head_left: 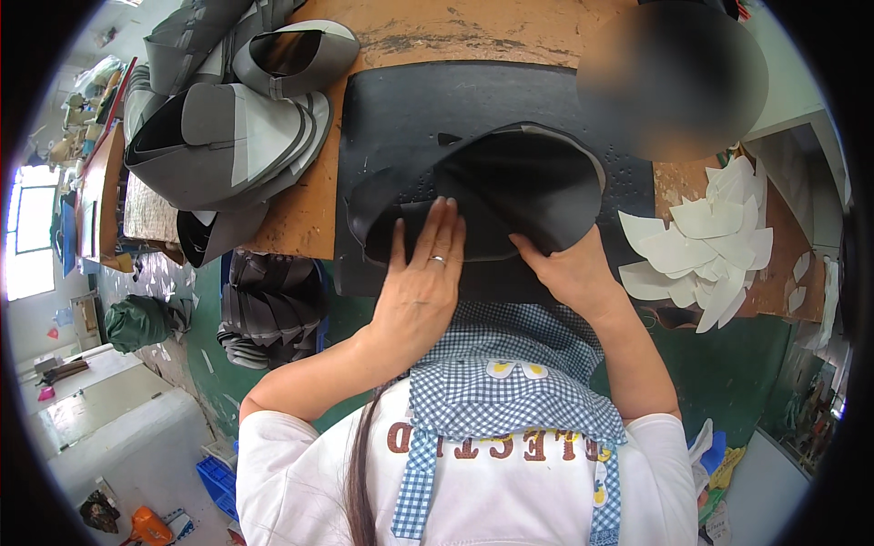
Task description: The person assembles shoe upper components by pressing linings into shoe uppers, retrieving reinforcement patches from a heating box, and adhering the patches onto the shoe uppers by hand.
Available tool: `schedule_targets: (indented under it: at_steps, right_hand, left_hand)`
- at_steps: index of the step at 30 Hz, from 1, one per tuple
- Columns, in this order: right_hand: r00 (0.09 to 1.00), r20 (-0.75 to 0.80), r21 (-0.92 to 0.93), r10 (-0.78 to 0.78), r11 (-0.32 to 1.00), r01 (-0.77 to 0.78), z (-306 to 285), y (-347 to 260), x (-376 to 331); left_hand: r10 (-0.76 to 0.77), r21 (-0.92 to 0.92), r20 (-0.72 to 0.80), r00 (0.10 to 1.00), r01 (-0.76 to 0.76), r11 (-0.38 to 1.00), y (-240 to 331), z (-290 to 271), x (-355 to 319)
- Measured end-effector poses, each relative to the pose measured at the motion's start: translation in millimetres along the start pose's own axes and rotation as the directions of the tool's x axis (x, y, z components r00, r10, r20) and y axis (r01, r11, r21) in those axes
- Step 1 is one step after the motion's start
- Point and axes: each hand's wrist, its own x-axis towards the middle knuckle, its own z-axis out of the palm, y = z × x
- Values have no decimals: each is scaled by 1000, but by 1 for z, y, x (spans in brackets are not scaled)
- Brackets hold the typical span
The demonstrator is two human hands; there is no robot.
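Note:
A black shoe upper (530, 177), curved open like a shell, lies on a dark cutting mat (401, 100) in front of me. My left hand (421, 282) is laid flat on the upper's near left part, fingers stretched out and a ring on one of them. At the near right edge, my right hand (575, 273) grips the upper, its thumb on the inner face and its other fingers hidden behind the material. Small holes and worn marks show on the mat around the upper.
Grey shoe uppers (209, 146) are stacked on the wooden bench (437, 41) at the left. White leaf-shaped pieces (706, 241) lie heaped at the right. A crate of dark uppers (273, 305) stands below the bench's left edge. A blurred patch covers the far right.

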Motion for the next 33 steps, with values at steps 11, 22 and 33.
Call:
schedule_targets:
  at_steps: [11,22,33]
  right_hand:
    - [964,-110,345,243,919,-192,1,0,6]
    - [955,-290,140,67,990,-27,13,11,2]
    - [980,114,243,162,952,-186,-21,22,24]
  left_hand:
    - [73,-325,-67,995,-91,941,11,8,20]
    - [-83,-227,3,997,82,970,2,20,-27]
    - [143,-680,-160,977,-214,701,-26,-58,-1]
